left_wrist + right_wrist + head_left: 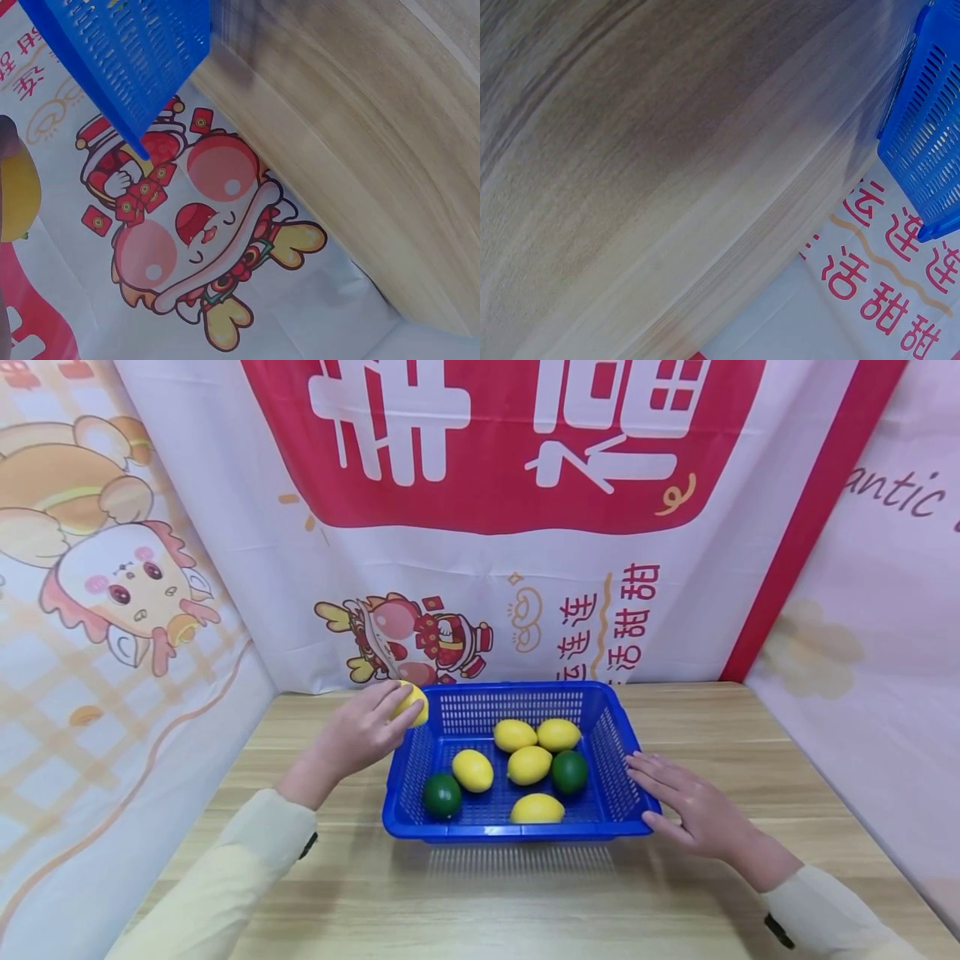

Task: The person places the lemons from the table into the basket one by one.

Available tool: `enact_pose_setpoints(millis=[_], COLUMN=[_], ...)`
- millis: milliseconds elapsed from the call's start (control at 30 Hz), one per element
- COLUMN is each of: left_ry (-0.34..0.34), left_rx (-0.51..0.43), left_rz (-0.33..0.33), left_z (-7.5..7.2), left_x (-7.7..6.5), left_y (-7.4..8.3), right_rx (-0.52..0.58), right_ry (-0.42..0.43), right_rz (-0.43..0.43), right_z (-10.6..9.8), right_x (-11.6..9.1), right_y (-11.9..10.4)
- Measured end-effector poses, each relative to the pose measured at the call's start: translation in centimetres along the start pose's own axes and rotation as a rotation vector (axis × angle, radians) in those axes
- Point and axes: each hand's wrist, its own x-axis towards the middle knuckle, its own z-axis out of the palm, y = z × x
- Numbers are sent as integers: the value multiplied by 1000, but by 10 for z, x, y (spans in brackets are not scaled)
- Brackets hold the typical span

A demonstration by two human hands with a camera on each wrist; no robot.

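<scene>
My left hand (pixel 367 727) holds a yellow lemon (pixel 415 705) at the left back corner of a blue plastic basket (pixel 517 832). In the left wrist view, part of that lemon (pixel 19 191) shows at the left edge, beside the basket's wall (pixel 139 67). Several lemons lie inside the basket, among them one lemon (pixel 472 771) at left and another lemon (pixel 537 809) near the front wall. Two dark green fruits, one at left (pixel 442 796) and one at right (pixel 569 772), lie with them. My right hand (pixel 686 806) rests with extended fingers against the basket's right rim.
The basket stands on a wood-grain table (pixel 360 893). Behind the table hangs a printed cloth (pixel 480 552) with red lettering and a cartoon figure. Patterned cloths cover the left side (pixel 135 693) and the right side (pixel 862 693).
</scene>
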Motion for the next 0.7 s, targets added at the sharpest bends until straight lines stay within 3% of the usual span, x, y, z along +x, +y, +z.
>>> enact_pose_setpoints(millis=[700], left_ry=[-66], left_rx=[-139], left_rz=[45], left_z=[24], left_x=[19], left_y=[14], right_rx=[-7], right_ry=[-4], right_rz=[7], right_z=[0], right_x=[-1], right_y=[-1])
